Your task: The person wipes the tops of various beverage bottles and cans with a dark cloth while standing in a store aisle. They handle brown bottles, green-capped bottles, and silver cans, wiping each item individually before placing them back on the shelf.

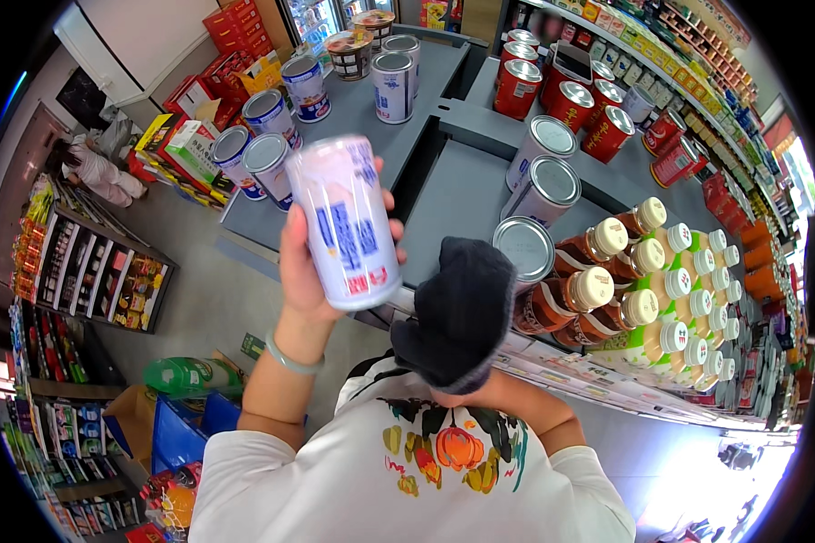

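My left hand (312,265) is raised over the near edge of the grey counter, its fingers wrapped around a white and pink can (346,224) with blue print, which is tilted. My right hand (458,312) is covered by a black glove or cloth; its fingers are hidden, so its hold cannot be told. Beside it stands a silver-topped can (523,250), with two similar cans (542,191) (542,151) behind. On the left part of the counter (353,146) are several blue and white cans (267,170), two more white cans (394,88) and instant noodle tubs (350,54).
Several brown bottles with cream caps (574,298) and white-capped bottles (676,339) stand at the right. Red cans (518,88) are farther back. Stocked shelves (102,265) line the left, near a green bottle (190,375) and blue container (176,431). A person (98,170) is at the far left.
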`<state>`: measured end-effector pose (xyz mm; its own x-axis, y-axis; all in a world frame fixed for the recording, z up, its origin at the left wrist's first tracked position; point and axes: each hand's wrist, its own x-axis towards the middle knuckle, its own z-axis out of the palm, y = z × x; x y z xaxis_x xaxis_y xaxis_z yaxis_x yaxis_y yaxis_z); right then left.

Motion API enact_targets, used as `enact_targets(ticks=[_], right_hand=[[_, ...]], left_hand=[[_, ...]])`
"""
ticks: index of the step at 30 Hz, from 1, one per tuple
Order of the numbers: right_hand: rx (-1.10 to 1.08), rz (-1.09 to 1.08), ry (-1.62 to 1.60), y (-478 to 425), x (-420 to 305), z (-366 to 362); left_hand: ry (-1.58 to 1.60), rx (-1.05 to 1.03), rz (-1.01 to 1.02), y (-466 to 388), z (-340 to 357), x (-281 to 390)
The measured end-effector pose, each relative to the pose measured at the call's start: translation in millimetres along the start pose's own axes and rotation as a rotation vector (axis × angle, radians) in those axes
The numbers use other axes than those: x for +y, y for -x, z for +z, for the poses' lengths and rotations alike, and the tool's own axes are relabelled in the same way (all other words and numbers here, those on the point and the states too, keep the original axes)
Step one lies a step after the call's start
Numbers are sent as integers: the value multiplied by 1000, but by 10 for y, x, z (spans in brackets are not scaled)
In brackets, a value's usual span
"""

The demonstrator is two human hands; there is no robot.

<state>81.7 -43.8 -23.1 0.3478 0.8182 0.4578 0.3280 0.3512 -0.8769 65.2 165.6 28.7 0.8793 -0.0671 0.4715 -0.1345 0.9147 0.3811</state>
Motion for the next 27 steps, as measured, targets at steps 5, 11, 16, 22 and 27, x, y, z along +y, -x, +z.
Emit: enact_targets(ticks=[5,11,16,22,27], right_hand=[[261,-199,401,-334,-132,122],[238,-488,577,-466,-433,-59],[207,-379,428,-478,-363,-135],[291,9,-183,-227,180,507],[407,212,-752,-273,19,445]], left_hand=[[-906,493,-7,426,268,-357],[-1570,202,-118,561,381,-128],[-1973,214,152,500,643,-107],[-1434,574,392,736,405,-402],[-1302,520,478,524,248,-395]])
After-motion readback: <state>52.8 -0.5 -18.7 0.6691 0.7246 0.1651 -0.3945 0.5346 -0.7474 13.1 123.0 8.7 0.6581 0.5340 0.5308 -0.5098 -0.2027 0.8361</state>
